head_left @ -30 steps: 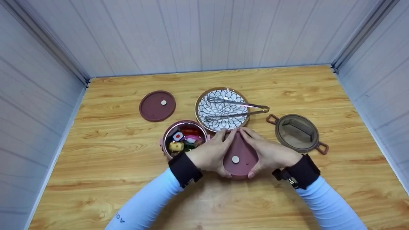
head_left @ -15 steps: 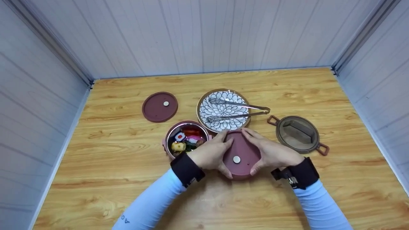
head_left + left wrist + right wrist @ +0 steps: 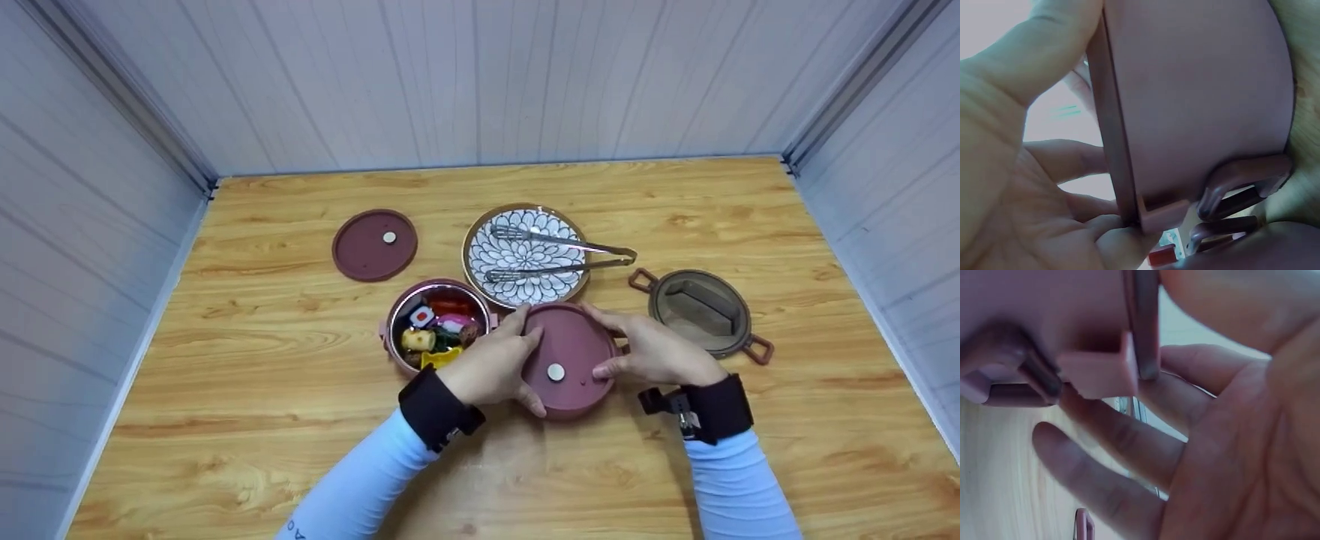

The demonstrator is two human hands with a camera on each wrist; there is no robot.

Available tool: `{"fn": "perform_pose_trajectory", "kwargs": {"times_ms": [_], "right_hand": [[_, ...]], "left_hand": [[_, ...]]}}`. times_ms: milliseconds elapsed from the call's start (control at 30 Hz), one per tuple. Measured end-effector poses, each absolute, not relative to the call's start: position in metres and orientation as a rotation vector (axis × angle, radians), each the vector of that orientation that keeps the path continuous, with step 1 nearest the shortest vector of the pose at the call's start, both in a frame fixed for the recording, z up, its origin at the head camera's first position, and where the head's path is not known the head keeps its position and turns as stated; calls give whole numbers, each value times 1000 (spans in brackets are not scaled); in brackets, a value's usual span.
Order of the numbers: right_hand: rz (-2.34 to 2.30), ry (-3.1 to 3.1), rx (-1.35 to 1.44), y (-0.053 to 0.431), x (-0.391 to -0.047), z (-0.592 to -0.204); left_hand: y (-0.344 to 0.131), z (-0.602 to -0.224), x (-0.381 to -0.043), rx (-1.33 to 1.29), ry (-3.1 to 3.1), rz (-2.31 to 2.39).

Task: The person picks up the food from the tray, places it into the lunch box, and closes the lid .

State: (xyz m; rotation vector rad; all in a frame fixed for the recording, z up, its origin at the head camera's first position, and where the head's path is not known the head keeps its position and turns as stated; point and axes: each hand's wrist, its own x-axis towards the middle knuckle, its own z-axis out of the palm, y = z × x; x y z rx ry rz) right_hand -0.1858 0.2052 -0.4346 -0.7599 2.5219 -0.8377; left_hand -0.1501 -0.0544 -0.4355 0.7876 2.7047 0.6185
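Observation:
A maroon lidded pot (image 3: 570, 334) stands before me at the table's middle, its lid showing a round white knob (image 3: 556, 373). Around the left edge of the lid my left hand (image 3: 487, 367) holds on, thumb at the front and fingers toward the back. My right hand (image 3: 664, 352) is at the right side, thumb on the lid's edge and fingers by the side latch (image 3: 1098, 374). That latch sticks outward above a side handle (image 3: 1016, 360). In the left wrist view another latch (image 3: 1163, 216) also sticks out, beside my fingers.
Touching or close at left is an uncovered pot (image 3: 439, 283) with several colourful food-like pieces. Behind are a second maroon lid (image 3: 371, 251) and a patterned plate (image 3: 472, 255) bearing metal tongs (image 3: 592, 247). A brown two-handled pan (image 3: 701, 311) with a see-through lid lies right.
My right hand has moved right from the lid's front and back edges to its right side, its thumb now higher on the rim. My left hand stays nearly where it was.

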Motion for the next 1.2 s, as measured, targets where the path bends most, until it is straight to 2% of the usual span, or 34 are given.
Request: {"fn": "perform_pose_trajectory", "kwargs": {"times_ms": [567,1200], "right_hand": [[-899,2532,-811,208,-194,-442],[-988,2589,-422,208,-193,-439]], "left_hand": [[-62,-440,-145,714,2703,792],[-57,-443,-145,718,2699,801]]}}
